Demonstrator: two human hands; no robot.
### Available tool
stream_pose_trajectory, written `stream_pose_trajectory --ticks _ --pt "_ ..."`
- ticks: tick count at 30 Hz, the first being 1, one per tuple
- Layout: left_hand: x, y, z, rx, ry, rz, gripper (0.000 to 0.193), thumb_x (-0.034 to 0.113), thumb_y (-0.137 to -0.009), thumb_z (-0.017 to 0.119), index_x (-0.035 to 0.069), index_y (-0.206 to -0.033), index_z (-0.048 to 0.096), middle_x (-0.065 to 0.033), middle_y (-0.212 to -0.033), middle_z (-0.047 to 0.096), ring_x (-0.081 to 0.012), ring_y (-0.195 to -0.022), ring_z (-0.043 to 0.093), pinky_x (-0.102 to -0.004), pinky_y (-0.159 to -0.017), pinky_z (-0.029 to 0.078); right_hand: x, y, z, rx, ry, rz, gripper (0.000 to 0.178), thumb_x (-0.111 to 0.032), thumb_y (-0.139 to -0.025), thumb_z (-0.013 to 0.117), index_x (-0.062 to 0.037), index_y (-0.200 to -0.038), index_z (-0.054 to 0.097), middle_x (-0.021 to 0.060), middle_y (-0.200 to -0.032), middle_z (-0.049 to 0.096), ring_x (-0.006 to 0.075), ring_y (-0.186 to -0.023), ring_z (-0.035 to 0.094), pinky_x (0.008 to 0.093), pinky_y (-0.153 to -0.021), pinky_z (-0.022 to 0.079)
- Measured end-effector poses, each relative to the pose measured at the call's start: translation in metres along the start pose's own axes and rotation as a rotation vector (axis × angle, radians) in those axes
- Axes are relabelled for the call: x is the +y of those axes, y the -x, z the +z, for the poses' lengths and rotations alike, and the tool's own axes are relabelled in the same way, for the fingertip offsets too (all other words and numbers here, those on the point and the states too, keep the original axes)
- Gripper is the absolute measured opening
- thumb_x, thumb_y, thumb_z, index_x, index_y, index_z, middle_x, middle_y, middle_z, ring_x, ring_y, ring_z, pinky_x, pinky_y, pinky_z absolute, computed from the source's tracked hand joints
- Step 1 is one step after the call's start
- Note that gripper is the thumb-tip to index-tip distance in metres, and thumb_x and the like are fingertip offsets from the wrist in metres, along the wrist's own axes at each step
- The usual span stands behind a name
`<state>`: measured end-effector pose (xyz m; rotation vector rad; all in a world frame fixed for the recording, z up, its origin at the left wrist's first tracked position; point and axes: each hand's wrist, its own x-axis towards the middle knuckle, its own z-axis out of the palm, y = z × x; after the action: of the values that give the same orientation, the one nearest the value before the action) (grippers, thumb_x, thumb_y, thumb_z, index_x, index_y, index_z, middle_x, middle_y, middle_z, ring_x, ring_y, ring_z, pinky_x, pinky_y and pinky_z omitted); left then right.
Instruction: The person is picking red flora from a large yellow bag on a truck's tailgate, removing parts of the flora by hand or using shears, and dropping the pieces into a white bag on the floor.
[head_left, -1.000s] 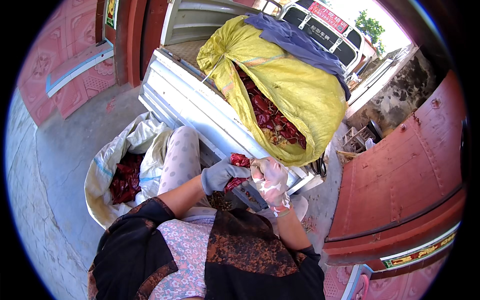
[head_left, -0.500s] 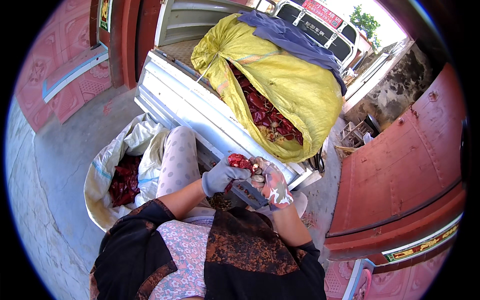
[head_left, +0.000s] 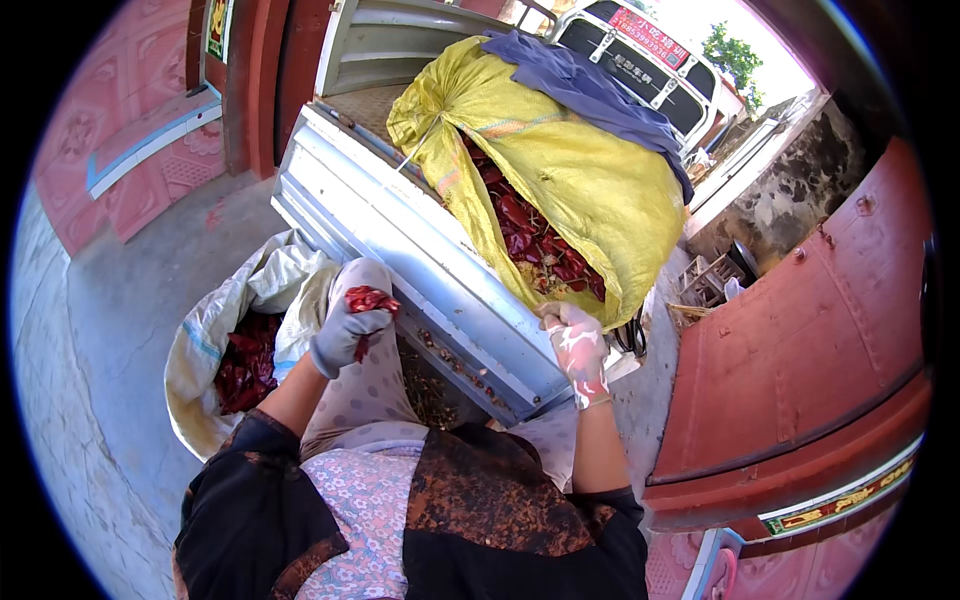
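My left hand, in a grey glove, is closed around a bunch of dried red chili peppers above my left knee. Some peppers poke out below the fist. My right hand, in a pink and white patterned glove, is at the lower edge of a yellow woven sack. Its fingers are curled; whatever they hold is too small to make out. Red chili peppers with stems show through the sack's long opening. At my left leg, a white woven sack stands open with red peppers inside.
The yellow sack lies on a white truck bed, whose side panel faces my knees. A blue cloth covers the sack's far side. Bits of stem litter the ledge below the panel. A red metal door stands at right.
My hands were together over the peppers and have parted. The left has moved left with the bunch toward the white sack; the right has moved up and right to the yellow sack's edge.
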<state>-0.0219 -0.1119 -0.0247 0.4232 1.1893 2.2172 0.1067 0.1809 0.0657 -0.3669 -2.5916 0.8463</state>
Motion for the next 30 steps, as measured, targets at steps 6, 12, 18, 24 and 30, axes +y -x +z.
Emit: stream_pose_trajectory --ticks 6,12,18,24,30 --pt "0.011 0.036 -0.141 0.376 -0.307 0.171 0.013 0.012 -0.079 0.063 0.006 -0.069 0.058 0.0038 -0.057 0.049 -0.0054 -0.048 0.044 -0.0232 -0.045 0.033 0.013 -0.058 -0.009 0.135 0.345 -0.002 0.024 -0.020 -0.082 0.062 -0.0106 -0.104 0.065 0.0125 -0.103 0.066 0.0294 -0.094 0.062 0.0357 -0.082 0.049" --pt "-0.023 0.038 -0.258 0.714 -0.605 0.132 0.023 0.017 -0.072 0.072 0.005 -0.089 0.063 0.0014 -0.081 0.062 -0.0099 -0.070 0.056 -0.0272 -0.065 0.048 0.042 -0.112 0.015 0.003 0.634 0.102 0.040 -0.017 -0.082 0.058 -0.0199 -0.122 0.057 0.0117 -0.114 0.061 0.0312 -0.099 0.060 0.0374 -0.085 0.047" --pt "-0.031 0.043 -0.248 0.852 -1.274 -0.206 0.079 0.031 -0.065 0.077 0.003 -0.131 0.043 -0.0226 -0.122 0.054 -0.0358 -0.116 0.050 -0.0373 -0.098 0.039 0.046 -0.108 0.016 0.151 0.357 0.079 0.025 -0.017 -0.085 0.057 -0.0149 -0.109 0.065 0.0101 -0.105 0.066 0.0282 -0.092 0.063 0.0328 -0.080 0.049" --pt "-0.075 0.010 -0.299 0.794 -0.937 0.105 0.066 0.027 -0.078 0.068 -0.003 -0.130 0.042 -0.0168 -0.120 0.056 -0.0244 -0.110 0.054 -0.0319 -0.094 0.042 0.016 -0.071 0.009 0.220 0.128 -0.119 0.026 -0.014 -0.080 0.065 -0.0147 -0.106 0.065 0.0103 -0.097 0.066 0.0263 -0.086 0.064 0.0346 -0.078 0.049" --pt "-0.015 -0.028 -0.075 0.005 -0.519 0.221 0.053 0.024 -0.086 0.064 -0.004 -0.127 0.045 -0.0141 -0.114 0.057 -0.0189 -0.106 0.055 -0.0293 -0.090 0.044 -0.053 -0.008 0.022 0.266 0.227 -0.538 0.036 -0.006 -0.074 0.069 -0.0156 -0.108 0.065 0.0085 -0.088 0.065 0.0250 -0.074 0.063 0.0343 -0.064 0.051"
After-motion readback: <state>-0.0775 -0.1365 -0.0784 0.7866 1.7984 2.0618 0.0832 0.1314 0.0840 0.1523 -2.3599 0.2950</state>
